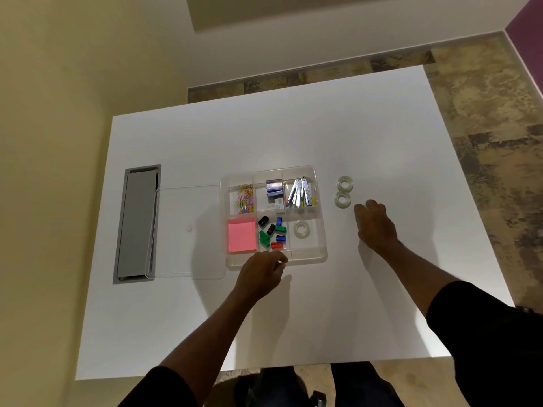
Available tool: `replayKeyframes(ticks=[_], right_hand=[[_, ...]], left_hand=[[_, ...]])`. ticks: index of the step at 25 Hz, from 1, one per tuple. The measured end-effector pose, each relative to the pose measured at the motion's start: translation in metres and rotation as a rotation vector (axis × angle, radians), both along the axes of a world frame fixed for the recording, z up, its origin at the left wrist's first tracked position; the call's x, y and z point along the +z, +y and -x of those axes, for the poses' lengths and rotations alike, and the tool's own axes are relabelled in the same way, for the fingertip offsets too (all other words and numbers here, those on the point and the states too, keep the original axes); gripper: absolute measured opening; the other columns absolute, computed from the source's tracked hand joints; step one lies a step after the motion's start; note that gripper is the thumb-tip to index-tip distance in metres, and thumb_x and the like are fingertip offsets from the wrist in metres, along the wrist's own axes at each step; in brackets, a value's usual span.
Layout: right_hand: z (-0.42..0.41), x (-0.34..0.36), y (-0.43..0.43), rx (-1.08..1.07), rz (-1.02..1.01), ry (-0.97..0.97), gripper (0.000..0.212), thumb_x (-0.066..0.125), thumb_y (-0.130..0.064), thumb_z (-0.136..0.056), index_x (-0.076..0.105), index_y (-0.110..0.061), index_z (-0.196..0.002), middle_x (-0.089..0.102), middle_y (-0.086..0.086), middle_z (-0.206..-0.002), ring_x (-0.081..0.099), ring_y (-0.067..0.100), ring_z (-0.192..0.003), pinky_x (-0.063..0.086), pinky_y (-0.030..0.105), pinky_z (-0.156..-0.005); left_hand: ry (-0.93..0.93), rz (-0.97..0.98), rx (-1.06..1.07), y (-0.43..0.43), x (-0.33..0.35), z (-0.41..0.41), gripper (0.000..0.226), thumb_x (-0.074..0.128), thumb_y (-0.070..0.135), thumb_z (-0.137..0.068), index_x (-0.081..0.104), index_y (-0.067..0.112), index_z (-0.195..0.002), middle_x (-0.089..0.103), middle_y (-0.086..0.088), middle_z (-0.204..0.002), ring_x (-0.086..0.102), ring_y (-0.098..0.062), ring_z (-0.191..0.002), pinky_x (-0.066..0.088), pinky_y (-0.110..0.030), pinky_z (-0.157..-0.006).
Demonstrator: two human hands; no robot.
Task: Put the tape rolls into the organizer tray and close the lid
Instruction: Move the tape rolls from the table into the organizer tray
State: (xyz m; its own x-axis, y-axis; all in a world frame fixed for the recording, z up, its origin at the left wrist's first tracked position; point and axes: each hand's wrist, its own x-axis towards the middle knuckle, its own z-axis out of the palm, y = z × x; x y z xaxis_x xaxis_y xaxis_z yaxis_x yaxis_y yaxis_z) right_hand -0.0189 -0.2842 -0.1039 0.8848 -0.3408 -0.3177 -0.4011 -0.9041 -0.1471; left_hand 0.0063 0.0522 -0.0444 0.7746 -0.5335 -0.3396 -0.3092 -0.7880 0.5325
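A clear organizer tray (308, 257) with several compartments sits mid-table. Its clear lid (188, 245) lies flat on the table, touching the tray's left side. One clear tape roll (301, 229) lies in the tray's front right compartment. Two more tape rolls (345, 183) (342, 199) lie side by side on the table just right of the tray. My right hand (374, 224) is palm down on the table, fingertips a short way right of the nearer roll, holding nothing. My left hand (261, 274) has curled fingers at the tray's front rim.
The other compartments hold coloured paper clips (245, 198), pink sticky notes (241, 234), small coloured sharpeners (273, 233), staple boxes (274, 188) and metal tools (300, 191). A grey recessed hatch (136, 224) lies in the white table (323, 127) left of the lid.
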Motion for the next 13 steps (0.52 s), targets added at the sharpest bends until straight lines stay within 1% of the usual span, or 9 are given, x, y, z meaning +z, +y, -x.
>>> replayKeyframes(ticks=[2, 3, 5, 6, 8, 9, 11, 13], right_hand=[[0.004, -0.001, 0.006, 0.024, 0.008, -0.035, 0.026, 0.064, 0.013, -0.082, 0.061, -0.007, -0.099, 0.057, 0.018, -0.103, 0.058, 0.043, -0.097, 0.045, 0.035, -0.054], [0.005, -0.001, 0.009, 0.013, -0.021, -0.070, 0.025, 0.065, 0.012, -0.084, 0.063, -0.007, -0.100, 0.058, 0.018, -0.102, 0.060, 0.043, -0.095, 0.046, 0.036, -0.055], [0.004, 0.004, 0.017, -0.040, -0.129, -0.157, 0.031, 0.068, 0.007, -0.087, 0.069, -0.008, -0.113, 0.064, 0.021, -0.109, 0.061, 0.046, -0.100, 0.055, 0.041, -0.063], [0.001, 0.010, 0.023, -0.056, -0.184, -0.196, 0.038, 0.070, 0.006, -0.087, 0.070, -0.010, -0.121, 0.065, 0.021, -0.116, 0.061, 0.046, -0.104, 0.058, 0.045, -0.069], [-0.005, 0.023, 0.037, -0.045, -0.249, -0.253, 0.047, 0.071, 0.004, -0.085, 0.068, -0.012, -0.129, 0.064, 0.020, -0.128, 0.060, 0.044, -0.112, 0.060, 0.048, -0.077], [-0.008, 0.029, 0.046, -0.029, -0.268, -0.279, 0.048, 0.072, 0.003, -0.085, 0.068, -0.013, -0.130, 0.063, 0.019, -0.132, 0.060, 0.042, -0.115, 0.060, 0.048, -0.080], [-0.015, 0.040, 0.063, 0.013, -0.294, -0.327, 0.048, 0.074, 0.002, -0.086, 0.068, -0.013, -0.131, 0.062, 0.018, -0.133, 0.060, 0.040, -0.117, 0.060, 0.047, -0.081], [-0.021, 0.045, 0.078, 0.073, -0.309, -0.359, 0.047, 0.077, 0.000, -0.087, 0.067, -0.012, -0.131, 0.061, 0.018, -0.131, 0.062, 0.037, -0.116, 0.060, 0.041, -0.080]], left_hand=[[0.008, -0.001, -0.001, -0.001, -0.001, 0.000, 0.022, 0.068, 0.024, -0.100, 0.078, 0.018, -0.118, 0.083, -0.004, -0.106, 0.077, -0.016, -0.087, 0.064, -0.039, -0.081], [0.009, 0.003, -0.001, -0.003, 0.000, 0.001, 0.022, 0.068, 0.024, -0.101, 0.078, 0.017, -0.119, 0.083, -0.004, -0.106, 0.077, -0.016, -0.087, 0.064, -0.038, -0.081], [0.009, 0.011, 0.004, -0.005, 0.001, 0.000, 0.022, 0.067, 0.023, -0.101, 0.078, 0.016, -0.119, 0.083, -0.004, -0.106, 0.077, -0.014, -0.086, 0.064, -0.035, -0.081], [0.006, 0.014, 0.005, -0.005, 0.002, 0.000, 0.022, 0.067, 0.023, -0.102, 0.077, 0.016, -0.120, 0.083, -0.005, -0.106, 0.076, -0.014, -0.086, 0.063, -0.034, -0.081], [0.005, 0.018, 0.009, -0.005, 0.002, 0.000, 0.023, 0.067, 0.023, -0.102, 0.077, 0.016, -0.121, 0.082, -0.005, -0.106, 0.076, -0.014, -0.085, 0.062, -0.031, -0.080], [0.011, 0.020, 0.015, -0.005, 0.001, 0.001, 0.023, 0.067, 0.022, -0.102, 0.076, 0.016, -0.122, 0.082, -0.005, -0.106, 0.076, -0.014, -0.085, 0.062, -0.031, -0.080], [0.019, 0.019, 0.022, -0.003, 0.002, 0.001, 0.024, 0.067, 0.023, -0.102, 0.075, 0.016, -0.124, 0.082, -0.005, -0.107, 0.076, -0.015, -0.086, 0.063, -0.034, -0.081], [0.018, 0.018, 0.024, -0.001, 0.002, 0.001, 0.025, 0.066, 0.023, -0.102, 0.075, 0.017, -0.125, 0.082, -0.006, -0.108, 0.076, -0.015, -0.087, 0.063, -0.034, -0.081]])
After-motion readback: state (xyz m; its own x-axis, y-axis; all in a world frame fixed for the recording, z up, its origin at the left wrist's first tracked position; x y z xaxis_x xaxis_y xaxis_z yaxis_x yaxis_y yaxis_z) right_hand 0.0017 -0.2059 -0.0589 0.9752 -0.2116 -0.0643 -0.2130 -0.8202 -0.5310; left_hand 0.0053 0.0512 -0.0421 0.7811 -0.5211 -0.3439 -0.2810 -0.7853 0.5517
